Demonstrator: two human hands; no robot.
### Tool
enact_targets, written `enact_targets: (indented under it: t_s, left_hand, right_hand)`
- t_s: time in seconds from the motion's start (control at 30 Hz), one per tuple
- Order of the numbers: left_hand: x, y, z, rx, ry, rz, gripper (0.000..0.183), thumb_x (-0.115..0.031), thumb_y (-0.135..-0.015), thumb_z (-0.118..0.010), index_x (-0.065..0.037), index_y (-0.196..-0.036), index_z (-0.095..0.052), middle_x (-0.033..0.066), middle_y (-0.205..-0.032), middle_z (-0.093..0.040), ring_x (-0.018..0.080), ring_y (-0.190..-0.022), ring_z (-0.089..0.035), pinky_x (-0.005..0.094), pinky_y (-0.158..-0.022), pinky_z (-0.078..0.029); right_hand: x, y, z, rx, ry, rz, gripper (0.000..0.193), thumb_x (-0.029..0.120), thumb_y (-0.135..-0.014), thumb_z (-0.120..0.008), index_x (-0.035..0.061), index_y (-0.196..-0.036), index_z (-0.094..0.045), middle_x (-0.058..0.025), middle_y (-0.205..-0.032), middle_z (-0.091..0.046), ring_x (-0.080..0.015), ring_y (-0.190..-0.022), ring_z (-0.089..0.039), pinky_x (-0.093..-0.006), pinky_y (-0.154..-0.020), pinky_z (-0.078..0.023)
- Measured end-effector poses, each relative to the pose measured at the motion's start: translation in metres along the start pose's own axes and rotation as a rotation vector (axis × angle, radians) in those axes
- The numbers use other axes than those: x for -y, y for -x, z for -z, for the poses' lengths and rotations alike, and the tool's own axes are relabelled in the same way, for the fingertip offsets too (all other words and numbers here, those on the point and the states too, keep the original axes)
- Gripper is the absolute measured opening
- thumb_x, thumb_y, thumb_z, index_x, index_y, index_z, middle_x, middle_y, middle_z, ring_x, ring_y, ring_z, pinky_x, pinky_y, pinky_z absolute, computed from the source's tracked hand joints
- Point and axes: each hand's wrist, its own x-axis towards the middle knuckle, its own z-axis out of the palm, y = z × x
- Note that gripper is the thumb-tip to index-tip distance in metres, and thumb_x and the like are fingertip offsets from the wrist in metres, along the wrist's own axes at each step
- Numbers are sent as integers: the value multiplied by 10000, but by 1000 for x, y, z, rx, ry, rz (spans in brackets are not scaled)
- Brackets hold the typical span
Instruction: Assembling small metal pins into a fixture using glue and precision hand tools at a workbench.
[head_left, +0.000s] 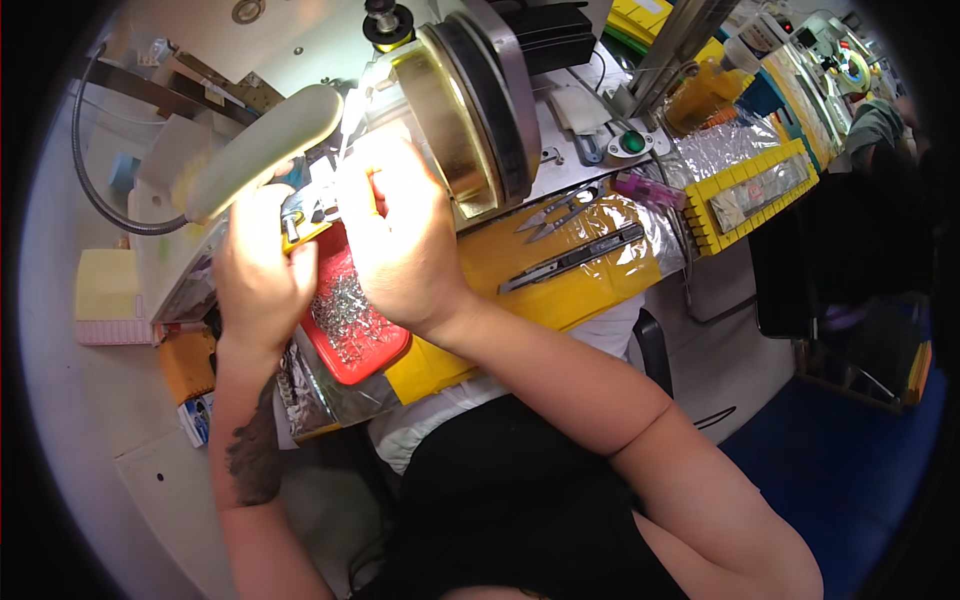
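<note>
My left hand (258, 262) is closed around a small yellow piece (306, 237), its kind unclear, under a bright lamp. Beside it, my right hand (402, 240) has its fingers bent together close to small metal parts (318, 203). Glare washes out those fingertips, so whatever they grip cannot be made out. Just below both hands sits a red tray (372, 362) holding many tiny silvery metal pieces (345, 318). Above them are a pale rounded machine cover (268, 150) and a large brass-coloured round housing (448, 125).
On the yellow-covered worktop (480, 335) to the right lie a utility knife (572, 258) and small thread snips (558, 214). Farther right are a purple lighter (650, 190), a yellow bin (752, 196) and a green button (631, 142). A flexible metal conduit (88, 180) curves along the left.
</note>
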Motion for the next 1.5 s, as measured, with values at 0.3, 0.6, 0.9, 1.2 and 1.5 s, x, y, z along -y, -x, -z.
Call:
enact_targets:
  t_s: [0.3,0.6,0.9,1.2,1.5]
  left_hand:
    - [-2,-65,17,277,870,154,823,-292,-755,-731,-19,-1478,-448,71,-1352,-534,158,-1097,-578,263,-948,-454]
    - [-15,-92,-3,311,1088,78,809,-344,-798,-699,3,-1482,-442,31,-1252,-503,118,-941,-432,239,-866,-395]
    - [-28,-3,13,5,282,-163,436,-231,-841,-790,4,-1166,-619,136,-1087,-684,248,-1247,-508,462,-1111,-312]
    - [-41,2,9,-126,418,-102,168,-88,-873,-742,-10,-960,-621,193,-1132,-569,289,-1054,-586,497,-1063,-356]
    - [-86,20,-1,-361,398,161,253,-231,-907,-740,-17,-831,-629,204,-1295,-506,314,-1200,-499,494,-1108,-329]
  right_hand:
    - [-6,-2,11,154,25,33,132,130,-1023,-510,3,-1028,-543,-171,-850,-624,-304,-793,-634,-380,-731,-494]
    - [-3,5,7,35,-40,37,137,95,-1031,-481,-17,-996,-553,-166,-844,-587,-291,-747,-591,-337,-722,-480]
    - [2,40,23,110,-302,-123,122,139,-1052,-535,33,-1091,-489,-26,-824,-556,-74,-667,-535,-223,-640,-471]
    - [-3,46,14,55,-400,-97,119,107,-1036,-562,31,-1091,-490,-63,-939,-597,-91,-716,-570,-240,-677,-499]
    - [12,34,25,95,-357,-141,109,114,-1037,-557,14,-1033,-513,-16,-763,-583,-60,-663,-560,-227,-618,-474]
